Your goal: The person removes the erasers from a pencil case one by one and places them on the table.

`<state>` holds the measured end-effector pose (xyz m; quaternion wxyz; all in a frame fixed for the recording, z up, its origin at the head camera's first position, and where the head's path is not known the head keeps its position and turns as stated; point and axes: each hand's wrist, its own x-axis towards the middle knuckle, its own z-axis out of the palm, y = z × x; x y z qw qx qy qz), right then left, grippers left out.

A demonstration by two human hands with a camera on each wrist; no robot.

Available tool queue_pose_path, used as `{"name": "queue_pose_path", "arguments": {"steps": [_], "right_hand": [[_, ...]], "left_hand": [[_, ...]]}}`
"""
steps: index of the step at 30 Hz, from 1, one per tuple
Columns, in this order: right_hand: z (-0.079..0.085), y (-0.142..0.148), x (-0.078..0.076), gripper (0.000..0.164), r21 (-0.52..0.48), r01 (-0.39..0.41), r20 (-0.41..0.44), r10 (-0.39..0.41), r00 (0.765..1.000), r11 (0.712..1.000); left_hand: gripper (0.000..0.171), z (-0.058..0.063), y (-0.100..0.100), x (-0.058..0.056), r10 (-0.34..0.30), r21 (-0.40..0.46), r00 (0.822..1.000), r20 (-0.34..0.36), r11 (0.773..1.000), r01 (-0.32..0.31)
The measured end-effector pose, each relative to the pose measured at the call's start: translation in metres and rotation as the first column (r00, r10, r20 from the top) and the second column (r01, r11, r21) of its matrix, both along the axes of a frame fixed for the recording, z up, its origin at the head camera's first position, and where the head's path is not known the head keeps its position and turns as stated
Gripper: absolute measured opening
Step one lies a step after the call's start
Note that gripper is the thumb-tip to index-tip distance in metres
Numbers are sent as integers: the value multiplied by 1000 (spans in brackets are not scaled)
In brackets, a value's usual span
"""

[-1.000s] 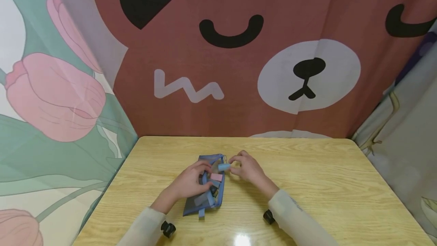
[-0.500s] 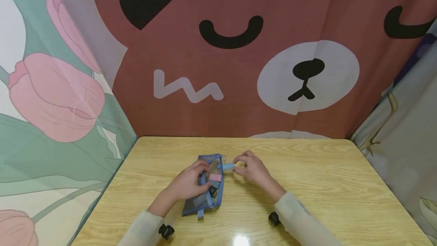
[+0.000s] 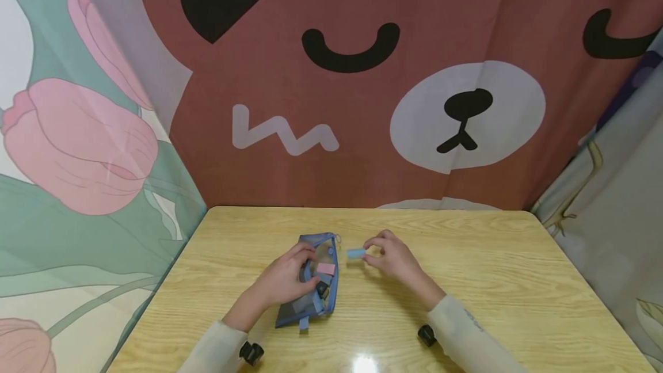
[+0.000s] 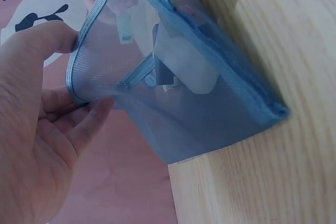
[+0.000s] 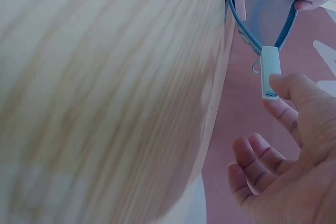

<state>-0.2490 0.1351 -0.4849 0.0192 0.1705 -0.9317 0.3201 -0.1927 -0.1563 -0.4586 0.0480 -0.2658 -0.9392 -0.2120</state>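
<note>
A blue mesh zip pouch (image 3: 291,308) lies on the table with its mouth spread. My left hand (image 3: 286,275) holds its upper rim; in the left wrist view the thumb and fingers of that hand (image 4: 37,129) pinch the edge of the mesh. Inside are a pink block (image 3: 326,269), a dark piece (image 3: 322,288) and other small things, partly hidden by hand and mesh. To the right of the pouch, my right hand (image 3: 393,257) pinches a small light-blue bar (image 3: 355,253) by one end, between thumb and index finger. Small print marks the bar's end (image 5: 270,95); its kind is unclear.
The wooden table (image 3: 492,269) reaches back to a curtain (image 3: 357,177) printed with a bear face. A tulip-print curtain (image 3: 77,235) hangs at the left. A small ring (image 3: 339,238) hangs at the pouch's far corner, and a fabric tab (image 3: 304,324) sticks out near its front.
My right hand has drawn the light-blue bar out of the pouch mouth and moved it to the right, apart from the pouch. My left hand keeps its hold with almost no movement.
</note>
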Motion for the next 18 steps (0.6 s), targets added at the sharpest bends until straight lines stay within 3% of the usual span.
{"name": "queue_pose_path", "arguments": {"steps": [18], "right_hand": [[2, 40, 4, 18, 1, 22, -2, -22, 1000, 1000]], "left_hand": [[40, 2, 1, 2, 0, -10, 1000, -13, 1000, -1]]}}
